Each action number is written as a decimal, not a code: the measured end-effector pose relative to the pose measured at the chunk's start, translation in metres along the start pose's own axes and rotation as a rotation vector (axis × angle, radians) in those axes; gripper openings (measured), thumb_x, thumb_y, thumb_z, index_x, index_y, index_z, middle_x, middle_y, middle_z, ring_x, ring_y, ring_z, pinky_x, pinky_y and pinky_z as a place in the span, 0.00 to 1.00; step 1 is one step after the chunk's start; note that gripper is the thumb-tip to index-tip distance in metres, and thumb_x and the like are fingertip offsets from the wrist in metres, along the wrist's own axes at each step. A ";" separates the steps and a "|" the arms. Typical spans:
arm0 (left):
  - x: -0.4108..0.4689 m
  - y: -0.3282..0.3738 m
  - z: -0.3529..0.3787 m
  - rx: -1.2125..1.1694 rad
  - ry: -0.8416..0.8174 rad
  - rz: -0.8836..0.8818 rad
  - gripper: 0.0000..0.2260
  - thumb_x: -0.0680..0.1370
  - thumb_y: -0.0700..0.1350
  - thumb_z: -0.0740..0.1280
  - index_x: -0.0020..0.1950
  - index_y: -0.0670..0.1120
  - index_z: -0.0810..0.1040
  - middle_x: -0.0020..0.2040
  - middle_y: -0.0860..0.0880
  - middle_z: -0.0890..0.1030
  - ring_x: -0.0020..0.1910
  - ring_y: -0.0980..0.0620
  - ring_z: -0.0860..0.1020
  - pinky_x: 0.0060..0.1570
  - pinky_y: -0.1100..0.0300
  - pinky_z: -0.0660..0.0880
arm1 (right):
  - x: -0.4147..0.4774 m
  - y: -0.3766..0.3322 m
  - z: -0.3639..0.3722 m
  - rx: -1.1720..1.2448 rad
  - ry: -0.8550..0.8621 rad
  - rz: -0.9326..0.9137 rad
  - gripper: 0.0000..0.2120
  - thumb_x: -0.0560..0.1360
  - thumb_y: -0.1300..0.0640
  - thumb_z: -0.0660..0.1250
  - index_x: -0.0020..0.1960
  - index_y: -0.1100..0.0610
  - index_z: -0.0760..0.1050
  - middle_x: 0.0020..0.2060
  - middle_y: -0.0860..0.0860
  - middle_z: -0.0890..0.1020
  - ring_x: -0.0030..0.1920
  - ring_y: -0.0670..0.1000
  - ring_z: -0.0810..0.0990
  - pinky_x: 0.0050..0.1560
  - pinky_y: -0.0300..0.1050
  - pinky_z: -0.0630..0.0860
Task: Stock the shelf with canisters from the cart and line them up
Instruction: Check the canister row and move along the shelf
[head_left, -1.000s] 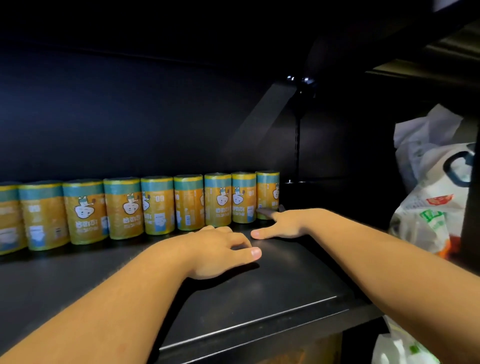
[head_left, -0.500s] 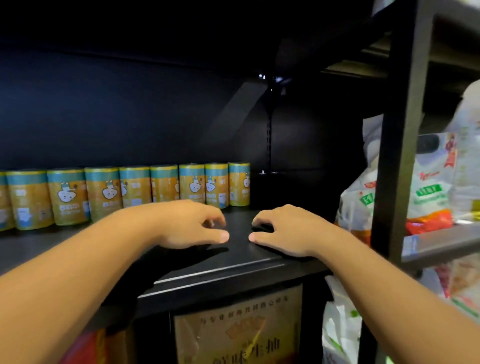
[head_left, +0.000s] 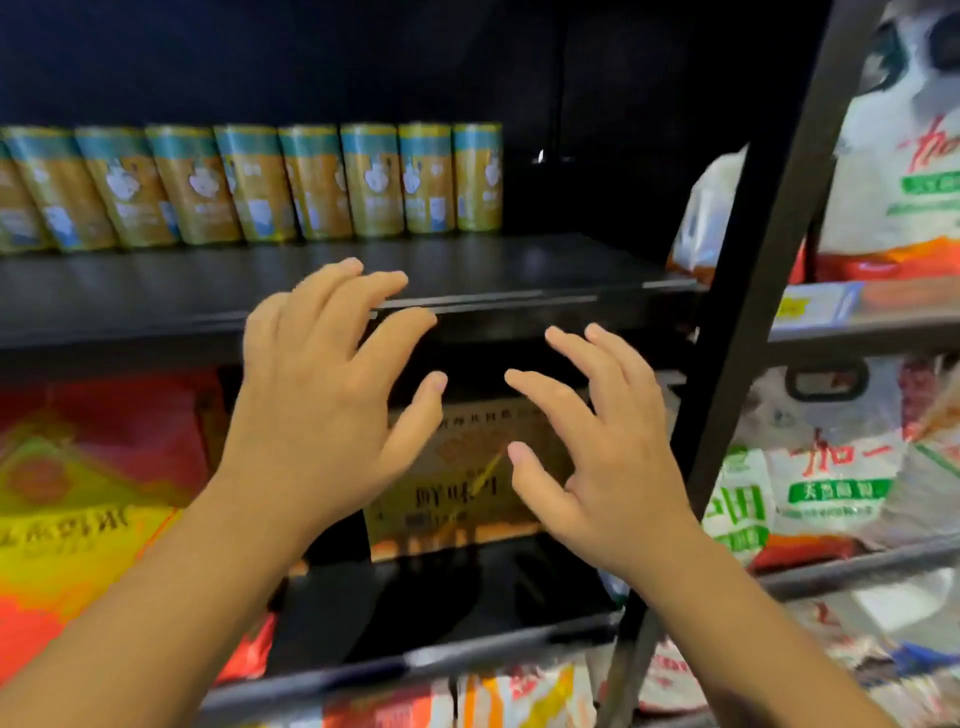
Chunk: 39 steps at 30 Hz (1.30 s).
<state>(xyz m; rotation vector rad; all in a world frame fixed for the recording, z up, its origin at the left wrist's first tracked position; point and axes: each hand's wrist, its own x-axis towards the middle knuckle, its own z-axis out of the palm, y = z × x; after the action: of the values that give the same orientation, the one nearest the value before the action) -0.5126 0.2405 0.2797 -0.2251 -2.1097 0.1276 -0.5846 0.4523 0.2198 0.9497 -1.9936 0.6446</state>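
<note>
While left grip (head_left: 322, 410) hovers, canisters (head_left: 374, 182) stand beyond, untouched.

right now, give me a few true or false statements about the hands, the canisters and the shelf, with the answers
1. The left hand and the right hand both hold nothing, with their fingers spread. True.
2. The canisters lie on their sides at the front edge of the shelf. False: they stand in a row along the back of it.
3. The canisters have yellow bodies and teal tops. True.
4. The white bags sit to the left of the canisters. False: they are on the rack to the right.
5. One hand touches the last canister. False: both hands are out by the shelf's front edge, apart from the row.
</note>
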 end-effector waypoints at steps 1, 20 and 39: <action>-0.018 0.007 0.003 0.024 0.017 -0.010 0.18 0.77 0.53 0.66 0.62 0.45 0.81 0.67 0.42 0.77 0.70 0.37 0.72 0.61 0.41 0.66 | -0.014 0.001 0.006 0.020 -0.043 0.003 0.22 0.75 0.49 0.68 0.67 0.54 0.78 0.72 0.57 0.72 0.76 0.61 0.63 0.75 0.54 0.59; -0.360 0.103 -0.054 0.266 -0.810 -0.849 0.22 0.77 0.57 0.61 0.65 0.48 0.79 0.62 0.49 0.81 0.61 0.41 0.76 0.54 0.45 0.68 | -0.242 -0.048 0.099 0.304 -1.032 0.094 0.26 0.73 0.40 0.58 0.67 0.48 0.74 0.70 0.54 0.69 0.72 0.61 0.63 0.65 0.62 0.63; -0.525 0.107 -0.269 0.485 -0.846 -1.626 0.29 0.75 0.63 0.56 0.67 0.48 0.78 0.60 0.44 0.82 0.58 0.39 0.79 0.49 0.44 0.76 | -0.230 -0.342 0.155 0.589 -1.347 -0.829 0.33 0.76 0.35 0.60 0.77 0.45 0.62 0.79 0.53 0.61 0.79 0.59 0.59 0.71 0.62 0.60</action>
<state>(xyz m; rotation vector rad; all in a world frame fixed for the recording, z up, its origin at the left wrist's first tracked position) -0.0037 0.2348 -0.0372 2.0719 -2.2748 -0.2923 -0.2917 0.2306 -0.0231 2.9048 -2.0487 0.0065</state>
